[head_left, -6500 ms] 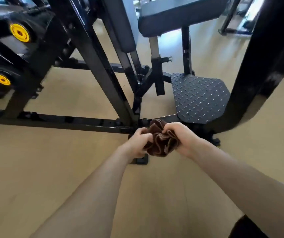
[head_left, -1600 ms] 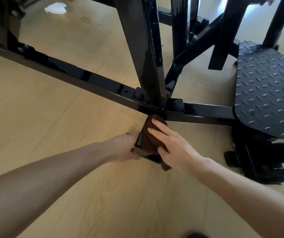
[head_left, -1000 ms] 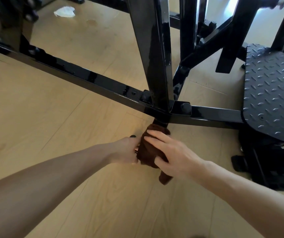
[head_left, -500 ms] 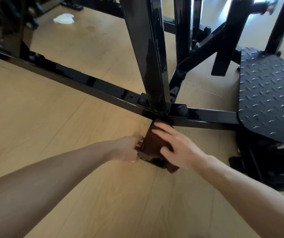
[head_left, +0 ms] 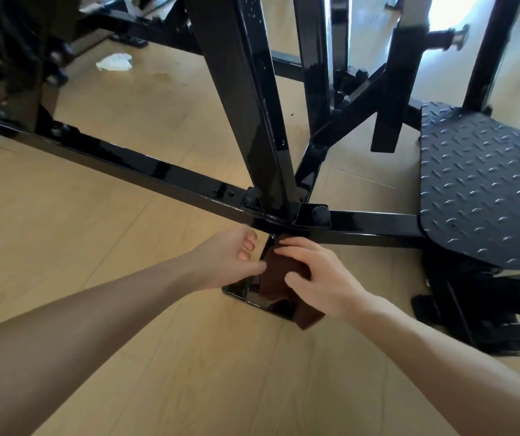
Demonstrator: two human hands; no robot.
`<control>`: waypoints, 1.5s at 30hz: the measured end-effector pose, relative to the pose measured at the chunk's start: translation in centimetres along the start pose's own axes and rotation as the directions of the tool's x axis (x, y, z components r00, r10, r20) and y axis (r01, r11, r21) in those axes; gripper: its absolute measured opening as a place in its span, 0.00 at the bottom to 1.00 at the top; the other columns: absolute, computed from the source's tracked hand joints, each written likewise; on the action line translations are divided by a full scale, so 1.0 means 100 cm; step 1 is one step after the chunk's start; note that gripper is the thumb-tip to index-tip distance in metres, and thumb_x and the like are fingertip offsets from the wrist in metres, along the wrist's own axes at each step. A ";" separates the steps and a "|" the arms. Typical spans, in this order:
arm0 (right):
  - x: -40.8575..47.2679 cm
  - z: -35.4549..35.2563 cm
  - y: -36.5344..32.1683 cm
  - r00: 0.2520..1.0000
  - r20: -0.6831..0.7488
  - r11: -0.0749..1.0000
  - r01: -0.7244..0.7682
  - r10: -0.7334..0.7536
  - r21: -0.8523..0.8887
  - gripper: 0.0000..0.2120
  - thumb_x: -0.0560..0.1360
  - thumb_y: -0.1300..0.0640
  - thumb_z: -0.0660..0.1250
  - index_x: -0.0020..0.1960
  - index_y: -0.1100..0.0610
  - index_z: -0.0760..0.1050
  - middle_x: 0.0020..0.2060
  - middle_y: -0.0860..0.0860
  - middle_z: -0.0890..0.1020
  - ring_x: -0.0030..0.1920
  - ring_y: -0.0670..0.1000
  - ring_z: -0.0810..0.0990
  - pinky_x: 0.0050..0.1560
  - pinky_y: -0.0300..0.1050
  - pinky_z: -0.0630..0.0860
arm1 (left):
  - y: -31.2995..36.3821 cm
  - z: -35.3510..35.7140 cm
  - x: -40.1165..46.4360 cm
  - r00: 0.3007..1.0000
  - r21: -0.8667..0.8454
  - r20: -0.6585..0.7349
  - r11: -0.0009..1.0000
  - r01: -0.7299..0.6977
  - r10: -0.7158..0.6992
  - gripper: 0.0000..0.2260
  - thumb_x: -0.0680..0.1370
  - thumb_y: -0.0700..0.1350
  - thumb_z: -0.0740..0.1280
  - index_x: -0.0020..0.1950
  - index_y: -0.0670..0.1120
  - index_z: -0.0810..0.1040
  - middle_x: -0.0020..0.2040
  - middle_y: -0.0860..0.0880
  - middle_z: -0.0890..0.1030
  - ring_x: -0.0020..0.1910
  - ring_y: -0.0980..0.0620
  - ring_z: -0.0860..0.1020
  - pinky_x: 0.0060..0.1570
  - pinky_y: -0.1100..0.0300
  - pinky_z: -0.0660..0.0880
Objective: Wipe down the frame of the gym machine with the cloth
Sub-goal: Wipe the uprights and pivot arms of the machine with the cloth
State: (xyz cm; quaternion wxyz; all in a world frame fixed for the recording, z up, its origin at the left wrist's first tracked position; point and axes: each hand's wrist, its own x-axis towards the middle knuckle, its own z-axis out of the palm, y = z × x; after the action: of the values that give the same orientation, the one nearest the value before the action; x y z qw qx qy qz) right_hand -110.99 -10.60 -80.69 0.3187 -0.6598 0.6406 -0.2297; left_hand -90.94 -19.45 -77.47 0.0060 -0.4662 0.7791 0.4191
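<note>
Two hands low at centre frame, right hand (head_left: 318, 278) pressing brown cloth (head_left: 279, 276) onto short black frame foot (head_left: 252, 295), cloth partly hidden beneath fingers, left hand (head_left: 230, 258) loosely curled beside it, grip on cloth unclear.

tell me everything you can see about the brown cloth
The brown cloth is dark, soft-looking fabric, bunched and folded. It is draped over the short black frame foot below the crossbar joint, one corner trailing onto the wood floor. The right hand presses it against the foot with fingers curled over it; the left hand touches its left edge.
</note>
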 end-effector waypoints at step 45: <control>0.087 -0.076 -0.163 0.834 -0.543 0.943 0.097 0.098 0.319 0.18 0.87 0.46 0.51 0.74 0.49 0.68 0.64 0.48 0.74 0.60 0.48 0.77 0.61 0.56 0.80 | 0.099 -0.138 -0.032 0.903 -0.693 -0.405 0.692 -0.201 -0.143 0.17 0.86 0.60 0.53 0.69 0.56 0.73 0.66 0.53 0.78 0.71 0.51 0.73 0.74 0.50 0.65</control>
State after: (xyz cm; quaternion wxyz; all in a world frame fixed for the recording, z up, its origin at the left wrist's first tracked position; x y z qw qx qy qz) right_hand -104.33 -20.62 -64.69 0.2276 -0.5016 0.6569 -0.5148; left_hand -91.12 -24.06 -60.83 -0.3551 -0.4980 0.5406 0.5776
